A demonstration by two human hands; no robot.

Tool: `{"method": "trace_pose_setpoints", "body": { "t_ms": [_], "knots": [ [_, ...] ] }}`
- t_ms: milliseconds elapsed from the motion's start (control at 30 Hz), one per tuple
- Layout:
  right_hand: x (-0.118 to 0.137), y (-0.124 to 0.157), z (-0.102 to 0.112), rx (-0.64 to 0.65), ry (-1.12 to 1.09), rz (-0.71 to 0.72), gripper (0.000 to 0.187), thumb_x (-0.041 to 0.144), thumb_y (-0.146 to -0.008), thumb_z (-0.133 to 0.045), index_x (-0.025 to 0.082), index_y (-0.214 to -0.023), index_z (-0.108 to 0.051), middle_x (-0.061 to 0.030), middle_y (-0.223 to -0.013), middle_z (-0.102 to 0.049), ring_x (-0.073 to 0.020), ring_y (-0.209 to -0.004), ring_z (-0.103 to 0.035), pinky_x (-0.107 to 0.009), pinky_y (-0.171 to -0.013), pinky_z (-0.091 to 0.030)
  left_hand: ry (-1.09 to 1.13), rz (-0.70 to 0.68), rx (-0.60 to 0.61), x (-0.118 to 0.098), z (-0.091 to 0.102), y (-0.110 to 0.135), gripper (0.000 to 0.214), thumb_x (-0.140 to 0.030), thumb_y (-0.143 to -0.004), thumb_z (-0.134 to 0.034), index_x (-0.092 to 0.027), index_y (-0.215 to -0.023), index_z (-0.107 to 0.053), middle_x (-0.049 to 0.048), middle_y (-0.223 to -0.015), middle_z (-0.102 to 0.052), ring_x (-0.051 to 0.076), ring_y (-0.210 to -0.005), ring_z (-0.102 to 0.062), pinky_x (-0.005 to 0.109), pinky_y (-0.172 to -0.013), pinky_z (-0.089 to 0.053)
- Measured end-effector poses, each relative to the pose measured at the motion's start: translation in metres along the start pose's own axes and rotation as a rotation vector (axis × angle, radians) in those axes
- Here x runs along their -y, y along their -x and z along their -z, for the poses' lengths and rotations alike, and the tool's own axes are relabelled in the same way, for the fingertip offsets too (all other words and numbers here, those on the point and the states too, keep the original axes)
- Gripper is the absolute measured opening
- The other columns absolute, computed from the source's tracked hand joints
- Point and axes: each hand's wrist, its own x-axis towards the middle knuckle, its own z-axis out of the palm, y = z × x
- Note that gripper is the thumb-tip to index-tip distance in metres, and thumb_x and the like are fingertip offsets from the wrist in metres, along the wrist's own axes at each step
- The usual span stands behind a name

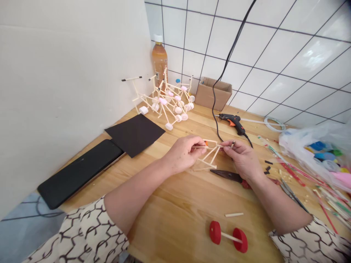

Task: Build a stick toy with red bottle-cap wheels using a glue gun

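My left hand (182,152) pinches one side of a small wooden-stick frame (213,157), just above the middle of the table. An orange piece (206,143) shows by its fingertips. From the other side, my right hand (244,159) has its fingers closed on the frame's end, and a short dark-tipped stick (233,144) sticks up between them. Dark-jawed pliers (226,175) lie under the right hand, their red handles partly covered by the wrist. Nearer me are a loose stick (234,214) and two red bottle-cap wheels (215,232) joined by a stick axle (231,237).
Several stick models (164,100) with white cap wheels stand at the back left near a drink bottle (159,58). Black card (135,134) and a phone (80,171) lie left. Behind are a cardboard box (214,94) and glue gun (233,122); a plastic bag (304,142) sits right.
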Motion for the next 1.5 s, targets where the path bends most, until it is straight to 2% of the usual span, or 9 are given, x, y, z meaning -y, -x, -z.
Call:
{"method": "trace_pose_setpoints", "body": {
  "t_ms": [233,433,733,867,967,1033,1167,1333,1500],
  "knots": [
    [0.006,0.002,0.006,0.003,0.127,0.015,0.017,0.032,-0.069,-0.063,0.018,-0.079,-0.064,-0.0002,-0.067,-0.065,-0.0131,-0.060,-0.056,-0.027,-0.059,-0.042,-0.164,-0.101,0.111,0.001,-0.002,-0.001,0.017,-0.018,-0.085,-0.045,-0.015,-0.075,-0.059,0.0026,-0.074,-0.056,0.014,-0.070,-0.052,0.025,-0.066,-0.041],
    [0.007,0.002,0.007,0.021,0.293,0.057,0.018,0.032,-0.073,-0.057,0.017,-0.081,-0.064,0.0003,-0.065,-0.061,-0.0127,-0.057,-0.050,-0.027,-0.055,-0.039,-0.242,-0.180,0.176,0.009,-0.010,0.003,0.018,-0.014,-0.086,-0.042,-0.014,-0.084,-0.060,0.0064,-0.086,-0.059,0.016,-0.079,-0.055,0.028,-0.074,-0.043],
    [0.004,-0.002,0.009,0.008,0.462,0.150,0.021,0.027,-0.075,-0.055,0.015,-0.091,-0.061,-0.0068,-0.087,-0.066,-0.0189,-0.080,-0.060,-0.036,-0.079,-0.044,-0.352,-0.252,0.196,0.018,-0.016,0.004,0.021,-0.014,-0.086,-0.042,-0.012,-0.088,-0.062,0.0089,-0.090,-0.058,0.019,-0.083,-0.057,0.033,-0.077,-0.046],
    [0.013,0.006,0.021,-0.106,0.585,0.251,0.033,0.025,-0.072,-0.058,0.016,-0.103,-0.053,-0.0116,-0.103,-0.063,-0.0241,-0.096,-0.058,-0.042,-0.086,-0.043,-0.355,-0.278,0.185,0.018,-0.017,0.005,0.022,-0.013,-0.087,-0.040,-0.012,-0.091,-0.062,0.0099,-0.093,-0.059,0.019,-0.086,-0.057,0.034,-0.079,-0.047],
    [0.019,0.026,0.029,-0.166,0.788,0.386,0.025,0.026,-0.075,-0.058,0.018,-0.097,-0.053,-0.0111,-0.097,-0.061,-0.0257,-0.093,-0.057,-0.043,-0.083,-0.044,-0.364,-0.299,0.175,0.017,-0.017,0.006,0.023,-0.013,-0.087,-0.039,-0.011,-0.094,-0.061,0.0112,-0.095,-0.059,0.020,-0.088,-0.058,0.034,-0.079,-0.047],
    [0.019,0.041,0.031,0.006,0.865,0.488,0.015,0.025,-0.077,-0.056,0.018,-0.091,-0.055,-0.0094,-0.092,-0.061,-0.0247,-0.090,-0.056,-0.041,-0.081,-0.045,-0.360,-0.312,0.152,0.016,-0.018,0.006,0.024,-0.013,-0.087,-0.038,-0.012,-0.097,-0.060,0.0114,-0.097,-0.060,0.020,-0.090,-0.058,0.033,-0.079,-0.048],
    [0.015,0.063,0.028,0.307,0.994,0.472,0.014,0.018,-0.081,-0.053,0.018,-0.095,-0.056,-0.0082,-0.093,-0.060,-0.0239,-0.089,-0.053,-0.041,-0.079,-0.044,-0.337,-0.329,0.084,0.014,-0.020,0.009,0.022,-0.012,-0.087,-0.039,-0.012,-0.099,-0.057,0.0102,-0.094,-0.063,0.019,-0.087,-0.060,0.032,-0.078,-0.048],
    [0.011,0.067,0.033,0.361,1.019,0.436,0.018,0.010,-0.081,-0.048,0.016,-0.095,-0.057,-0.0090,-0.092,-0.060,-0.0229,-0.088,-0.052,-0.039,-0.079,-0.044,-0.353,-0.333,0.075,0.011,-0.022,0.012,0.019,-0.013,-0.087,-0.041,-0.014,-0.094,-0.059,0.0077,-0.090,-0.065,0.017,-0.083,-0.061,0.030,-0.075,-0.048],
    [0.010,0.071,0.054,0.379,1.057,0.369,0.020,0.011,-0.078,-0.048,0.017,-0.093,-0.059,-0.0094,-0.094,-0.062,-0.0234,-0.090,-0.055,-0.041,-0.081,-0.044,-0.372,-0.310,0.103,0.013,-0.022,0.012,0.021,-0.013,-0.085,-0.045,-0.017,-0.093,-0.064,0.0055,-0.087,-0.065,0.016,-0.078,-0.062,0.026,-0.070,-0.048]
  ]
}}
